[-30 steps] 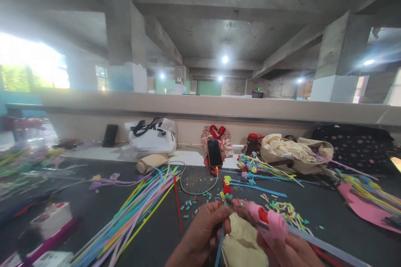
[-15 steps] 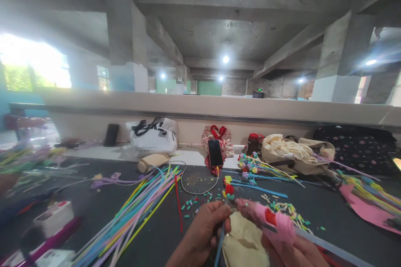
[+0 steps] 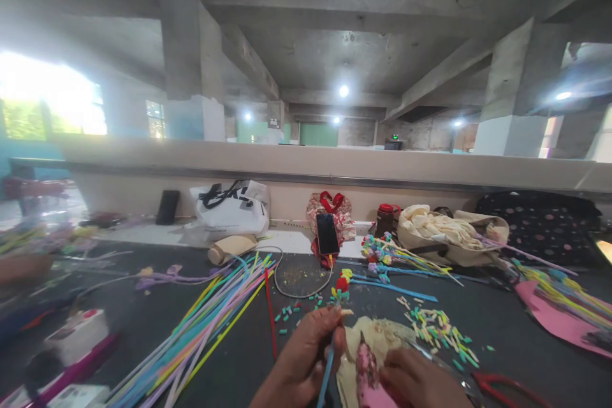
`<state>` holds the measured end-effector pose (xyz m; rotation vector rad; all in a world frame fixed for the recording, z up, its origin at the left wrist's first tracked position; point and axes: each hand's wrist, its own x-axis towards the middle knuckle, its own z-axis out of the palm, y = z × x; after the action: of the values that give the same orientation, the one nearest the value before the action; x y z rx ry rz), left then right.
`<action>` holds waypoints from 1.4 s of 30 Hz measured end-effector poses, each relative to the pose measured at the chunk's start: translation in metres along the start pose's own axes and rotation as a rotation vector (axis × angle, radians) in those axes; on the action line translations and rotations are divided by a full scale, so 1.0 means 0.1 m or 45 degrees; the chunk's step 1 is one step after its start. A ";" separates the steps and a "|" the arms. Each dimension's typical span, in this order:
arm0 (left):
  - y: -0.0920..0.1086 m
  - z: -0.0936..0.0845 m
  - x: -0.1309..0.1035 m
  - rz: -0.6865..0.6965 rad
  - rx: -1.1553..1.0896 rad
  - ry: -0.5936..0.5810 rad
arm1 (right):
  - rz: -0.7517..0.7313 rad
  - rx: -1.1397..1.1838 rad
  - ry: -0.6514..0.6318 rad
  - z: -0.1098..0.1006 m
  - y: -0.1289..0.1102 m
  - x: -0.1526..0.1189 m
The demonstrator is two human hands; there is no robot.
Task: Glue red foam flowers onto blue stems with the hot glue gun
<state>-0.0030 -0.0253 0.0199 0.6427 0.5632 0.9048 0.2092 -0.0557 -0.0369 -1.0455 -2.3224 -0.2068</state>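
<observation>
My left hand (image 3: pixel 310 350) is closed in a pinch around a blue pipe cleaner stem (image 3: pixel 327 370) topped by a small cluster of teal, red and yellow pieces (image 3: pixel 342 287). A short cream piece (image 3: pixel 347 312) sticks out by its fingertips. A pink glue gun (image 3: pixel 367 366) with a stained nozzle rests on a cream cloth (image 3: pixel 350 347), its tip pointing away from me. My right hand (image 3: pixel 421 373) is just right of the glue gun, fingers bent and smeared by motion; whether it still touches the gun is unclear.
Long coloured pipe cleaners (image 3: pixel 210 338) lie to the left. Cut bits (image 3: pixel 442 328) are scattered right of the cloth, near red-handled pliers or scissors (image 3: pixel 507 389). A phone (image 3: pixel 327 234) on a cable, finished stems (image 3: pixel 401 271) and bags (image 3: pixel 234 210) line the back.
My right hand has lowered the glue gun from beside the flower cluster onto the cloth. My left hand keeps the stem, shifted slightly left; the cream piece now shows at its fingertips.
</observation>
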 end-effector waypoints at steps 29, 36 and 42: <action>-0.09 0.02 0.02 -0.158 0.288 -0.126 | 0.041 0.176 0.125 -0.74 -0.27 0.74; -0.09 -0.01 0.04 -0.242 0.417 -0.192 | -0.178 -0.051 -0.133 -0.79 -0.23 0.84; -0.07 -0.01 0.03 -0.239 0.536 -0.156 | -0.362 -0.232 -0.248 -0.77 -0.25 0.92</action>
<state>0.0019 -0.0260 0.0133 1.0001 0.6983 0.5672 0.1767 -0.0417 0.0808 -0.8464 -2.6669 -0.4523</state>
